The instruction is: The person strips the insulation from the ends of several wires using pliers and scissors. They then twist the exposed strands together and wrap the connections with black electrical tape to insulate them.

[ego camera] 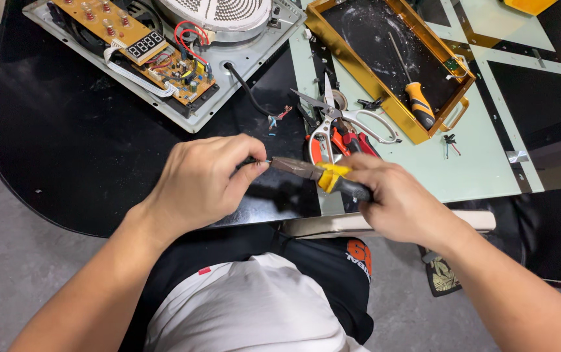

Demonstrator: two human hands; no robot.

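My left hand [202, 179] pinches the end of a thin black cable [249, 160] between thumb and fingers, just above the black table's front edge. My right hand [394, 199] grips yellow-and-black-handled pliers [313, 171], whose jaws point left and meet the cable end at my left fingertips. Another stretch of black cable [244, 88] runs from the opened appliance toward bare coloured wire ends [279, 116].
An opened induction cooker [228, 65] with an orange circuit board [143, 45] and coil lies at the back. Scissors [339, 120] and red-handled tools [345, 140] lie nearby. A yellow tray [358, 72] holds a screwdriver [414, 94]. Black table [65, 130].
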